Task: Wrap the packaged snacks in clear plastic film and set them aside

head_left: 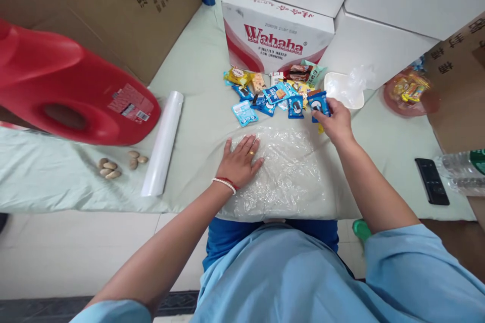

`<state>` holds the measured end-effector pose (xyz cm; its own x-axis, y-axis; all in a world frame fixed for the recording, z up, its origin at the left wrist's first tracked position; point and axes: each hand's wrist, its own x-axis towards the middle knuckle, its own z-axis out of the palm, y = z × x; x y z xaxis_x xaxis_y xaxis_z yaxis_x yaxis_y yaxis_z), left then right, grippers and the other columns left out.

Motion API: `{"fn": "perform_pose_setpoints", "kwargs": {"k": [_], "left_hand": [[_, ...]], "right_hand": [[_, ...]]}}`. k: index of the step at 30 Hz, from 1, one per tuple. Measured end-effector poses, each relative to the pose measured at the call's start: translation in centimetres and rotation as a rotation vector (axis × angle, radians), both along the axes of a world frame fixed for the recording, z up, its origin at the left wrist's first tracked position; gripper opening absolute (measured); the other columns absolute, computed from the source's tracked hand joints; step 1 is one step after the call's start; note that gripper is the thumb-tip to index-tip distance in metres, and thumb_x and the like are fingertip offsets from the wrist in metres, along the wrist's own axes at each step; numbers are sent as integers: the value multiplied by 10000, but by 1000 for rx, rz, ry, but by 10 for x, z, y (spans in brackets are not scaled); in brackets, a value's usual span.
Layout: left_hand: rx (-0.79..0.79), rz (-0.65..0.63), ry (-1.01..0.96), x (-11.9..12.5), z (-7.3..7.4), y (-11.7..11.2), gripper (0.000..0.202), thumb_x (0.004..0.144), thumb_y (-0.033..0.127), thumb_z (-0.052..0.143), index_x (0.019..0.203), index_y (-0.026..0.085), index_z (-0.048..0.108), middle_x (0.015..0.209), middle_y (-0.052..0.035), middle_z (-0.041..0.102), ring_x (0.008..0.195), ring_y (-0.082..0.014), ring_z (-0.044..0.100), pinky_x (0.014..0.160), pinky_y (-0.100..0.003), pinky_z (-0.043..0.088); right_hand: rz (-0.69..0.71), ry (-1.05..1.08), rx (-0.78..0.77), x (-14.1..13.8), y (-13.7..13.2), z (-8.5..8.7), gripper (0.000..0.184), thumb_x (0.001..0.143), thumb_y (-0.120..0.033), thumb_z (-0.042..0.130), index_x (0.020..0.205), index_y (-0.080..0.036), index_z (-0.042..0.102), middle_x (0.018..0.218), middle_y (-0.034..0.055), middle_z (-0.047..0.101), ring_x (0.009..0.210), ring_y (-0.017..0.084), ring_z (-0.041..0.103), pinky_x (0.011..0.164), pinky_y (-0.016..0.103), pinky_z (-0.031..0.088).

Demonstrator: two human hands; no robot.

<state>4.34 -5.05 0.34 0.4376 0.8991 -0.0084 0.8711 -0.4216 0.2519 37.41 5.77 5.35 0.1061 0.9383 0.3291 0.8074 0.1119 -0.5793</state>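
Observation:
My left hand point(241, 160) lies flat with fingers spread on the left part of a sheet of clear plastic wrap point(291, 171) spread on the table near its front edge. My right hand point(335, 120) is at the far right corner of the wrap, its fingers closed on a small blue snack packet point(319, 102). Just beyond the wrap lies a pile of small snack packets point(273, 92), mostly blue, some yellow and brown.
A roll of plastic wrap point(163, 143) lies to the left, with several nuts point(113, 165) and a big red jug point(71, 91) beyond. A Wahaha carton point(276, 35) and white boxes stand behind. A white tray point(343, 90), a red candy dish point(409, 92), a phone point(432, 180) and a bottle point(464, 164) sit right.

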Motion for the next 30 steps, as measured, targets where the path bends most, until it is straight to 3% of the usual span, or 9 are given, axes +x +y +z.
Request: {"fn": "perform_pose_setpoints", "kwargs": {"k": [3,6,9,13,16,19,24,30], "left_hand": [[-13,-1,-2,1,0,0,648,1098,508,274,1680,223,289,1755,-104,280,1626,-291,277,1322,-678,89],[-16,-1,-5,1,1,0,646,1097,506,274,1681,230,286,1754,-104,282,1625,-292,280,1323,-679,82],[-10,3,-10,1,1,0,642,1096,510,280,1676,235,302,1752,-102,290,1624,-290,282,1324,-677,82],[-5,10,-15,1,1,-1,641,1100,511,266,1667,217,321,1748,-104,295,1622,-279,287,1324,-675,85],[-7,9,-10,1,1,-1,647,1103,507,249,1663,192,327,1753,-106,276,1621,-277,288,1323,-676,86],[-11,-3,-13,1,1,0,658,1102,509,246,1668,180,311,1754,-116,271,1621,-293,288,1317,-690,89],[-16,-62,-22,-7,2,1,703,1081,571,311,1692,227,257,1754,-139,266,1619,-324,290,1313,-689,33],[-82,-219,69,-23,4,2,1075,903,789,566,1707,198,167,1772,-183,173,1647,-409,146,1260,-763,-82]], "right_hand": [[-73,-78,141,6,-16,11,423,896,-479,673,1226,-221,735,1149,107,663,1037,286,663,959,477,567],[-24,-161,194,-7,-33,14,402,968,-397,584,1315,-230,699,1237,135,693,1149,308,662,1021,493,549],[201,-226,151,-39,-59,6,414,1015,-326,526,1399,-241,656,1294,122,733,1182,291,675,1040,472,544],[532,-360,-23,-83,-109,-14,393,1048,-255,514,1406,-234,675,1377,120,726,1231,268,665,1043,426,526],[665,-401,-122,-96,-136,-27,417,1048,-344,584,1447,-242,649,1470,125,672,1361,302,585,1148,508,444],[655,-327,-160,-93,-144,-33,504,1030,-468,622,1485,-250,621,1493,134,646,1405,336,528,1176,565,413],[619,-263,-170,-81,-140,-38,454,1046,-416,595,1468,-257,643,1402,139,695,1363,338,544,1140,573,451],[525,-229,-136,-53,-144,-44,484,1033,-452,605,1482,-273,625,1419,120,680,1372,348,523,1143,581,466]]}}
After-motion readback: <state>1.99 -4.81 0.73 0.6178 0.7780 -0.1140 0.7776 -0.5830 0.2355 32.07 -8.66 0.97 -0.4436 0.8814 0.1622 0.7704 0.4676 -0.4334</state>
